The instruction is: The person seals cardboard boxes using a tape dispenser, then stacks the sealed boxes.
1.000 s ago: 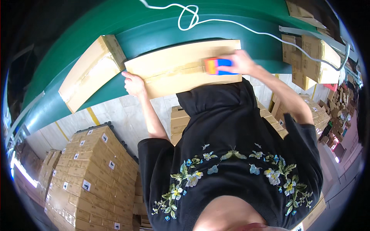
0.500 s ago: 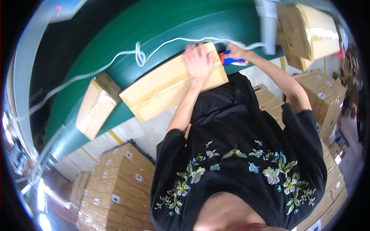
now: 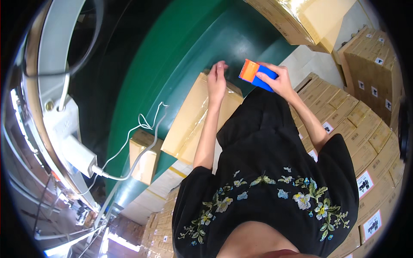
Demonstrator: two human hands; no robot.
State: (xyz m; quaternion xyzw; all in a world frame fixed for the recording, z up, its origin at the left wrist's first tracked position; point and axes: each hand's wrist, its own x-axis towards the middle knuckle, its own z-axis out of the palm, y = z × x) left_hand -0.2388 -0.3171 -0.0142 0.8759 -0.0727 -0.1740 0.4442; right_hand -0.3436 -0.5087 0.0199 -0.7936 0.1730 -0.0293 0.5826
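A long brown carton [image 3: 191, 118] lies on the green conveyor belt [image 3: 176, 81], a strip of clear tape running along its top. My left hand [image 3: 216, 84] is at the far end of this carton, fingers stretched out and holding nothing; whether it touches the cardboard I cannot tell. To its right, my right hand [image 3: 277, 79] is closed around an orange and blue tape dispenser [image 3: 254, 73]. The dispenser is lifted off the carton, its orange end pointing left toward my left hand.
A smaller carton [image 3: 143, 159] rests on the belt to the left, with a white cable [image 3: 148, 126] near it. Another taped carton [image 3: 297, 26] is at the upper right. Stacked cartons [image 3: 344, 124] stand right, and a grey metal post with a white power adapter [image 3: 79, 157] at left.
The view has turned. My right hand has raised the tape dispenser away from the carton's end. My left hand has shifted from the carton's top to its far end.
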